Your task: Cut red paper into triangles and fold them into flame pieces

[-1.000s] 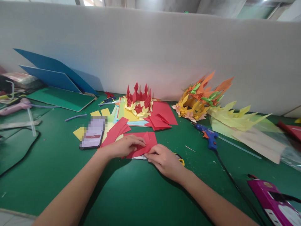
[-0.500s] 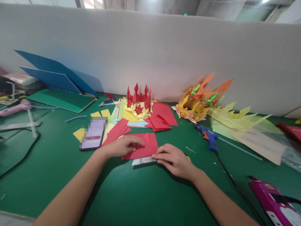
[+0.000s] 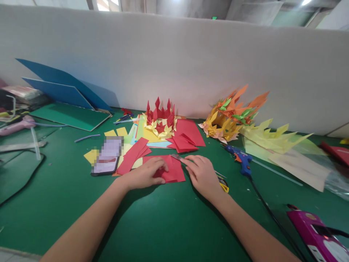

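A folded piece of red paper lies on the green table in front of me. My left hand rests on its left part, fingers curled and thumb at the near edge, holding it. Between the fingertips of my right hand is a flat grey strip, like a short metal ruler. Its tip lies over the paper's far right part, and my hand hides the rest. Scissors with yellow and black handles lie beside my right wrist. Red paper strips are left of the folded piece.
A phone lies at the left. Behind stand a red and yellow paper crown and an orange one. A blue glue gun, its cord and a purple power strip are at the right.
My right hand has moved the grey strip away from the paper's near edge, up to its far right part. My left hand has shifted nearer, its thumb now at the near edge. The scissors show more.
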Demonstrator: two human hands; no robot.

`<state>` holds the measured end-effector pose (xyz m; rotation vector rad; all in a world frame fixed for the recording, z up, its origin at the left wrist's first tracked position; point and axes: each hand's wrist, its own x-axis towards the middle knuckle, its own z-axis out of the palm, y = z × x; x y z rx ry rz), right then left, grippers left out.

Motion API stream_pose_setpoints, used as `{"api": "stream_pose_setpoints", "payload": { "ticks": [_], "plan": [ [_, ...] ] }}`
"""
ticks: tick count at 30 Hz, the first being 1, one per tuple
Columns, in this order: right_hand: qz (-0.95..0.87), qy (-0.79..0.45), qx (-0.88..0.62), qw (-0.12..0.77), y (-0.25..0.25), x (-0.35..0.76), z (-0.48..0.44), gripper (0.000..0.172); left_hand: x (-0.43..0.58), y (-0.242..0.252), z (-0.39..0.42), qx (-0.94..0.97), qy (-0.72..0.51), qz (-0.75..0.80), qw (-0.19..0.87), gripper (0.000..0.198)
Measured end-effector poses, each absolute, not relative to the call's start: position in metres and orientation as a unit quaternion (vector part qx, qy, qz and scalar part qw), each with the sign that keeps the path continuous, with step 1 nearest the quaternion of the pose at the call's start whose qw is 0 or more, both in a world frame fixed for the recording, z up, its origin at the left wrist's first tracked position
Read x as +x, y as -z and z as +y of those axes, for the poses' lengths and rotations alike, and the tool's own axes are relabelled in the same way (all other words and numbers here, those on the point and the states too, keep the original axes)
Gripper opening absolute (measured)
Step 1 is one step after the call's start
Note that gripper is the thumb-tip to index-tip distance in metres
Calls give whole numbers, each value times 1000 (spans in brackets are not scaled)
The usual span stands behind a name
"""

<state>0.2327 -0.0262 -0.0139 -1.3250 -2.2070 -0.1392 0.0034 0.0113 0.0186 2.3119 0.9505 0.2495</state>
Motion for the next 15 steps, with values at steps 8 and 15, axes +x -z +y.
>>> {"api": "stream_pose_setpoints", "payload": {
  "ticks": [8, 15],
  "plan": [
    [-877, -80, -426, 206, 7, 198, -9, 58, 2, -23, 10, 877, -118, 334, 324, 14],
    [-875, -86, -431, 204, 13, 193, -8, 64, -25, -30, 31, 851, -185, 424, 249, 13]
  ]
}}
